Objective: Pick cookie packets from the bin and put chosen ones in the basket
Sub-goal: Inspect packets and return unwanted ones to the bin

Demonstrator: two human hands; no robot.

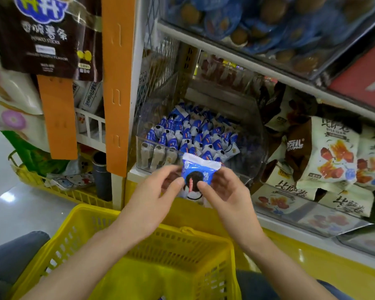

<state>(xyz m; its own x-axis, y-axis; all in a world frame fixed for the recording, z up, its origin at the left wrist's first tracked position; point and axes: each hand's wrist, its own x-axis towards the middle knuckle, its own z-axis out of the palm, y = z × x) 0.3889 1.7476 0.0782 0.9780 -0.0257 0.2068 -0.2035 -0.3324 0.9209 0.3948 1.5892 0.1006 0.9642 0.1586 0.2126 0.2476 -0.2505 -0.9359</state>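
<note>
Both my hands hold one blue and white cookie packet (pixel 197 172) upright in front of the shelf. My left hand (pixel 158 189) pinches its left side and my right hand (pixel 223 192) pinches its right side. Behind it, a clear plastic bin (pixel 254 156) on the shelf holds several packets of the same kind (pixel 191 133). A yellow plastic basket (pixel 165 252) sits right below my forearms, on my lap; part of its inside is hidden by my arms.
Pizza-roll snack bags (pixel 331 156) fill the shelf to the right. Orange hanging strips (pixel 117 87) and a dark potato-stick bag (pixel 39 33) hang on the left. Another yellow basket (pixel 52 187) with goods stands on the floor at left. An upper shelf (pixel 258 68) overhangs the bin.
</note>
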